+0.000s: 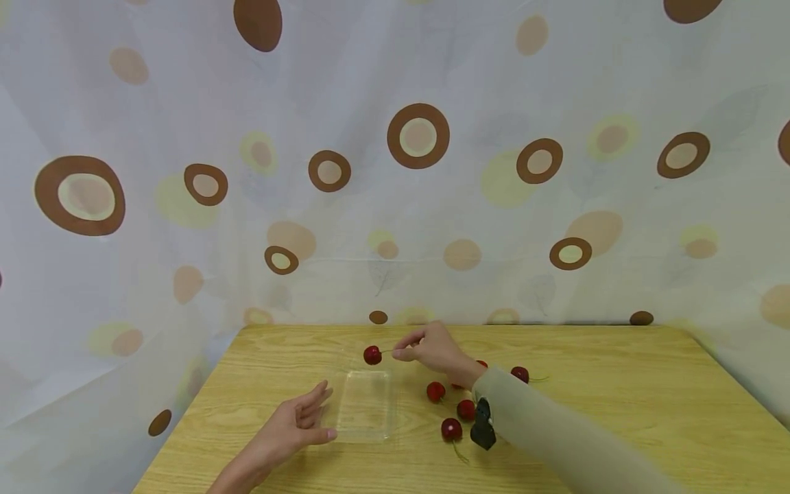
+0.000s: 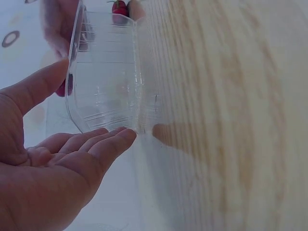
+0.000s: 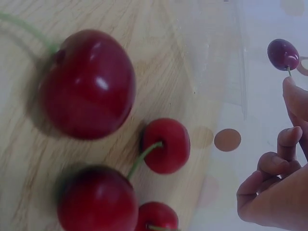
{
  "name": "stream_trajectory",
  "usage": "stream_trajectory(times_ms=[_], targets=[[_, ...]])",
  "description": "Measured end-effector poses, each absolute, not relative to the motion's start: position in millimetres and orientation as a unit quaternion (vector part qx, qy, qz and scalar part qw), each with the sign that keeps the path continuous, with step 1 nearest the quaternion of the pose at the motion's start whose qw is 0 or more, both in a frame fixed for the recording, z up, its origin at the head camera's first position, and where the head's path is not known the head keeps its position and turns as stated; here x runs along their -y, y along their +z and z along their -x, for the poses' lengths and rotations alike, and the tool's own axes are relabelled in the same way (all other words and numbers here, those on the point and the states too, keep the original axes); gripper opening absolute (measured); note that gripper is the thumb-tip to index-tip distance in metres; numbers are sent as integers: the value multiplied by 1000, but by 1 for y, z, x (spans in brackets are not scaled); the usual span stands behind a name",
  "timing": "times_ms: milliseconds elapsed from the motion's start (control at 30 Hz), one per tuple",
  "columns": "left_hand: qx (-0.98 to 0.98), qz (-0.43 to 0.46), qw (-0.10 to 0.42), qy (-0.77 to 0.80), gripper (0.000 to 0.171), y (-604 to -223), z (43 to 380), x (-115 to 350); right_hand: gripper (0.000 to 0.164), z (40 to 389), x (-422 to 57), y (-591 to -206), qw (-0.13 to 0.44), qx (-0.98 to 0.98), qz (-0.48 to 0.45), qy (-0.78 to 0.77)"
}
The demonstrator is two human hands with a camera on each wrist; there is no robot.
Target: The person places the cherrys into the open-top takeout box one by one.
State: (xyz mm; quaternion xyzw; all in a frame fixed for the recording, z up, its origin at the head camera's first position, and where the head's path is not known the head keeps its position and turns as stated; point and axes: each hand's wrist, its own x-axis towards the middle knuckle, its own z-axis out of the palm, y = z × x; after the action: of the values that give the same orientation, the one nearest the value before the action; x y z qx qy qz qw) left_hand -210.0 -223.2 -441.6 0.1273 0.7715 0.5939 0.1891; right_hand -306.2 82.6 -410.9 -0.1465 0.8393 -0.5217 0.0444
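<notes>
A dark red cherry (image 1: 372,355) hangs by its stem from my right hand (image 1: 435,353), whose thumb and forefinger pinch the stem. In the right wrist view the same cherry (image 3: 283,54) shows beyond the fingertips, level with the upper part of the container. Below it in the head view stands a clear plastic container (image 1: 365,406) on the table. My left hand (image 1: 286,429) is beside the container's left side, thumb and fingers spread apart. The left wrist view has the left fingertips right at the wall of the container (image 2: 106,62).
Several loose cherries lie right of the container, among them one with a stem (image 1: 452,429) in front and one (image 1: 520,374) farther right; the right forearm passes over part of this group. A patterned curtain (image 1: 395,226) hangs behind the wooden table (image 1: 617,412).
</notes>
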Motion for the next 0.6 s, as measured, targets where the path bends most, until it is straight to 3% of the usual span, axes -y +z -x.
stream_trajectory(times_ms=[600], targets=[[-779,-125,193,584,93,-441,211,222,4,315,-51,-430,13,-849,157,-505]])
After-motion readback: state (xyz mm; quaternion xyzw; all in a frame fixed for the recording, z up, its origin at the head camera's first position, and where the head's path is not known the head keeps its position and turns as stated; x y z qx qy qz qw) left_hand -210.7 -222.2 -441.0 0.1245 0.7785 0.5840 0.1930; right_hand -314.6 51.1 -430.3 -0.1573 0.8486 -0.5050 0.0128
